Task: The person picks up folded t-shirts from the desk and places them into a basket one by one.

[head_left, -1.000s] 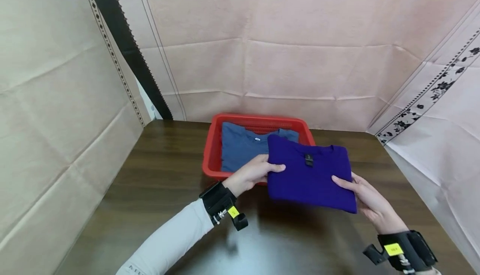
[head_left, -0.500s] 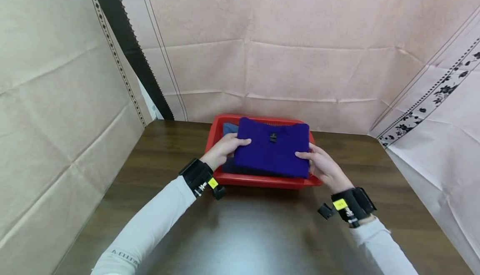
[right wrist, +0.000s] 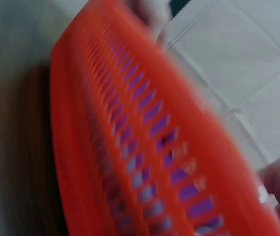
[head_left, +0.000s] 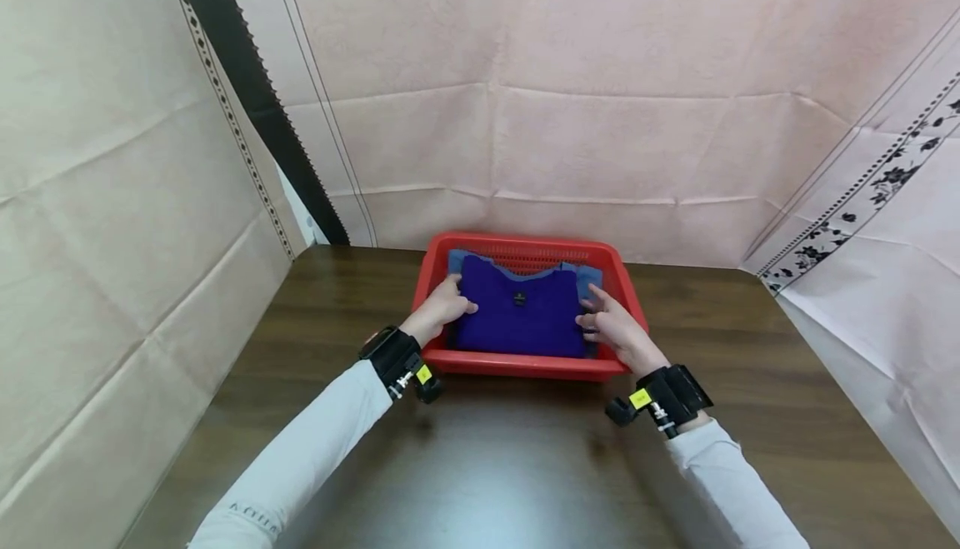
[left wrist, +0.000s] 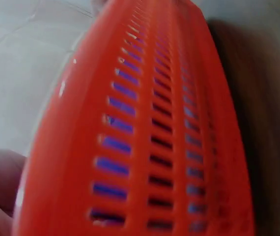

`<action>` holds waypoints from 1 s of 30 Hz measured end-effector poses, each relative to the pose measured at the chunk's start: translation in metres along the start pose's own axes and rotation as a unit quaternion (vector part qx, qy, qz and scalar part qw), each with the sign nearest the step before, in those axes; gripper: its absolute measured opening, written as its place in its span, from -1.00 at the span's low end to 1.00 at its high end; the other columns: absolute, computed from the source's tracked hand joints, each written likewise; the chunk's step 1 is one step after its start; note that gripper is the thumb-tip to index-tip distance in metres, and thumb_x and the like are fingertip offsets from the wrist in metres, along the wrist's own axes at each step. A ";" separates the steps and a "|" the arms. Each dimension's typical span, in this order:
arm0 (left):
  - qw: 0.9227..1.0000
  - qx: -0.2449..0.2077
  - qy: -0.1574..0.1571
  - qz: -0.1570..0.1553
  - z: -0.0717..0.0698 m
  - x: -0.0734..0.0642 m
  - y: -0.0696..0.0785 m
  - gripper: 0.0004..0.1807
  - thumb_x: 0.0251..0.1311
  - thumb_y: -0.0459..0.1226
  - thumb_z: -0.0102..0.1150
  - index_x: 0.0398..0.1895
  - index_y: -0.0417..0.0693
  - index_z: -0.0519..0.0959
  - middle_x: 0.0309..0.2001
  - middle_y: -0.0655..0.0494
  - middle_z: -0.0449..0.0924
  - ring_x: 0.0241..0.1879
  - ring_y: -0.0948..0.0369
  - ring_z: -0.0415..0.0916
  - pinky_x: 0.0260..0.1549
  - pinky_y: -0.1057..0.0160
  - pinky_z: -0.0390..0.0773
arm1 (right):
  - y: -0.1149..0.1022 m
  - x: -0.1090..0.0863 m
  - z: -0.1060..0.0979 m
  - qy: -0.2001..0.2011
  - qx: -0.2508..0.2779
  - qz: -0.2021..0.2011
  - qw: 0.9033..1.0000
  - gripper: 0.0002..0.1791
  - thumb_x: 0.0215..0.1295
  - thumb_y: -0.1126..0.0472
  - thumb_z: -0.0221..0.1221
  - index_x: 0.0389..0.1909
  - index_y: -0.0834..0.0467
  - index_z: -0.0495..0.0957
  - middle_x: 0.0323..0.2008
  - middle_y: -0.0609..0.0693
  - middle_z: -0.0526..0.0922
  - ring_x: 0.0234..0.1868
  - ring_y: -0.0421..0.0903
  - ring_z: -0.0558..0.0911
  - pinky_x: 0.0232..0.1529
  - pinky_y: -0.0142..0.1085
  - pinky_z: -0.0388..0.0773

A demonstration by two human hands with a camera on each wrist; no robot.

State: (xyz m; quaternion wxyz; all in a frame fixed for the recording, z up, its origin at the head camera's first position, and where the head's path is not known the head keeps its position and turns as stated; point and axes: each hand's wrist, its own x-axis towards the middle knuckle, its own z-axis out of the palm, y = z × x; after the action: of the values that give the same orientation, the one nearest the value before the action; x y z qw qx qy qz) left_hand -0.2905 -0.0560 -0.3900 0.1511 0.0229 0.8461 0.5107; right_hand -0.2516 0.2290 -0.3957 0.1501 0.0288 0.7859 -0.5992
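Observation:
A folded purple T-shirt, with a small dark neck label, lies on a folded blue T-shirt inside the red basket. My left hand is at the purple shirt's left edge, thumb pointing over it. At the right edge my right hand has its fingers spread, the tips near or touching the cloth. Both wrist views face the basket's slotted wall, the red side and the blurred red side, with purple showing through. Most of each hand is hidden there.
The basket stands near the back edge of a brown wooden table. Pale cloth hangings rise behind the table and on both sides. A dark strip runs down the left rear corner.
The purple shirt has moved left and down into the basket, onto the blue shirt. My hands moved with it, and the right fingers have spread and let go; the left grip has loosened.

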 end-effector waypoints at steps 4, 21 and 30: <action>0.977 0.181 0.025 0.110 -0.006 -0.009 0.007 -0.15 0.12 -0.24 0.18 0.44 -0.10 -0.03 0.40 -0.21 0.05 0.34 -0.06 0.01 0.30 -0.13 0.13 | -0.001 -0.004 -0.003 0.034 -0.221 -0.107 0.969 -0.28 0.29 0.22 0.06 0.43 0.06 -0.01 0.40 0.28 0.06 0.28 0.19 0.23 0.21 0.21 0.26; 0.807 0.519 -0.264 0.099 0.006 -0.013 0.004 -0.29 0.29 0.05 -0.16 0.45 0.41 -0.18 0.50 0.10 -0.35 0.42 0.03 -0.37 0.28 -0.36 -0.23 | -0.003 0.001 0.011 -0.261 -0.406 -0.067 0.873 -0.38 0.36 0.12 -0.07 0.40 -0.27 0.04 0.49 0.07 -0.26 0.41 0.19 -0.32 0.26 0.40 -0.20; 0.857 0.465 -0.174 0.136 -0.001 -0.007 0.017 -0.46 0.30 0.03 -0.10 0.35 0.26 0.24 0.40 0.06 0.16 0.34 0.08 0.07 0.28 -0.12 0.18 | -0.009 0.006 0.014 -0.158 -0.432 -0.124 0.879 -0.43 0.35 0.03 -0.02 0.37 -0.17 0.17 0.45 0.14 0.00 0.39 0.18 -0.05 0.27 0.26 0.10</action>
State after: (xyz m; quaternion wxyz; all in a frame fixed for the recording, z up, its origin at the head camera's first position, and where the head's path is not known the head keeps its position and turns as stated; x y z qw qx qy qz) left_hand -0.2862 -0.0502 -0.3736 0.1967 0.2941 0.9333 0.0609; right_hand -0.2570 0.2122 -0.3920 0.1942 -0.2318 0.9297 -0.2100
